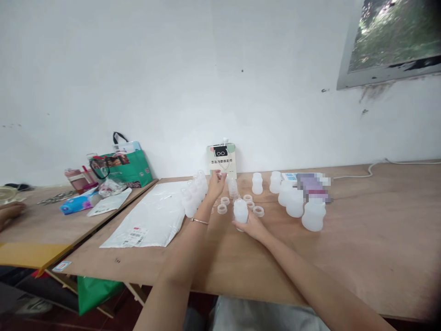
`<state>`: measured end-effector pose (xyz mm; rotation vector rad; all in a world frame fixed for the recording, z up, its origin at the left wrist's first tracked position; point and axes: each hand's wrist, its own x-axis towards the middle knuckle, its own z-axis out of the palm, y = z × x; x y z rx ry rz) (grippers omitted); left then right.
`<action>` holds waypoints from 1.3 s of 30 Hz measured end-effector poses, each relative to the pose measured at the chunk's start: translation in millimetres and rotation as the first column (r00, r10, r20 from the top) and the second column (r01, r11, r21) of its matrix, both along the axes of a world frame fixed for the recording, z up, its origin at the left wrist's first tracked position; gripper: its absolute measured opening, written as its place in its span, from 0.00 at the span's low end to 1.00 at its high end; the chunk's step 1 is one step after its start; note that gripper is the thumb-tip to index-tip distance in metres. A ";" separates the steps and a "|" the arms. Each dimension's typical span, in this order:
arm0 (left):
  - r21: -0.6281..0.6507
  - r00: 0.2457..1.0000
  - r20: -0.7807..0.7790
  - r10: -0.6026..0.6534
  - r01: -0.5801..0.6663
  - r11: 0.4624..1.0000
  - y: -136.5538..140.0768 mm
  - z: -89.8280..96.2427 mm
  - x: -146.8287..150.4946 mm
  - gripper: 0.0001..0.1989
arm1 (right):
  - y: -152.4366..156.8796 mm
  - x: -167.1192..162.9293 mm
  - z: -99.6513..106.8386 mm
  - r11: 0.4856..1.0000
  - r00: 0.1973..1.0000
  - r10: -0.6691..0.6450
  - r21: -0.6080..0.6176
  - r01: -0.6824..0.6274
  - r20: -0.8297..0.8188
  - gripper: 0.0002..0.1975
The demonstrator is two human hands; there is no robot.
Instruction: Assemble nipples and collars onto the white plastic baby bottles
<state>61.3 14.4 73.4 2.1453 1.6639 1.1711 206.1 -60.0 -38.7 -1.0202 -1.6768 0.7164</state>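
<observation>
My right hand is wrapped round a small translucent white bottle standing upright near the middle of the table. My left hand is raised just beyond it, thumb and fingers pinched together; a small clear piece seems to be between them, too faint to name. Several loose translucent rings lie around the held bottle. Behind it stands a clear stack of cups or caps. Left of my left forearm is a group of bottles with clear domed tops, partly hidden by the arm. Several waisted, open-topped bottles stand to the right.
A white plastic mailer lies on the left of the wooden table. A printed paper bag leans on the wall. Pixelated items and a white cable are at right. On the neighbouring table are a green bag and another person's hand.
</observation>
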 end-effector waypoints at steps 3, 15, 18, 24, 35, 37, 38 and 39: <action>0.071 0.957 0.020 -0.290 0.288 0.955 -36.3 14.4 -4.0 0.20 | -1.8 1.5 1.0 1.000 1.000 0.021 0.003 -0.021 0.009 0.39; 0.046 0.836 -0.212 -0.506 0.525 0.850 -80.4 0.2 -3.4 0.22 | -2.5 2.2 -0.3 1.000 1.000 0.013 -0.015 -0.012 0.024 0.35; 0.076 0.843 -0.227 -0.487 0.514 0.854 -81.9 -4.5 -2.5 0.23 | -3.0 2.3 -0.5 1.000 0.999 0.023 0.001 -0.023 0.029 0.34; 0.102 0.853 -0.216 -0.476 0.504 0.858 -81.2 -12.4 1.3 0.22 | -3.1 1.7 0.5 0.999 1.000 0.012 0.032 -0.013 0.027 0.33; -0.013 0.833 -0.160 -0.530 0.535 0.845 -91.4 -14.4 5.2 0.30 | -3.3 2.5 1.1 1.000 1.000 0.018 -0.021 -0.018 -0.009 0.29; -0.021 0.835 -0.135 -0.533 0.536 0.844 -93.7 -17.3 8.5 0.33 | -5.5 3.3 3.1 1.000 1.000 0.008 -0.029 -0.008 0.002 0.31; 0.002 0.840 -0.119 -0.529 0.533 0.846 -95.5 -17.1 9.2 0.33 | -6.6 3.7 4.0 0.999 1.000 -0.008 -0.041 0.009 0.016 0.32; 0.049 0.851 -0.099 -0.516 0.522 0.852 -97.8 -15.4 8.2 0.32 | -7.6 4.0 4.6 0.998 0.999 -0.025 -0.055 0.026 0.033 0.32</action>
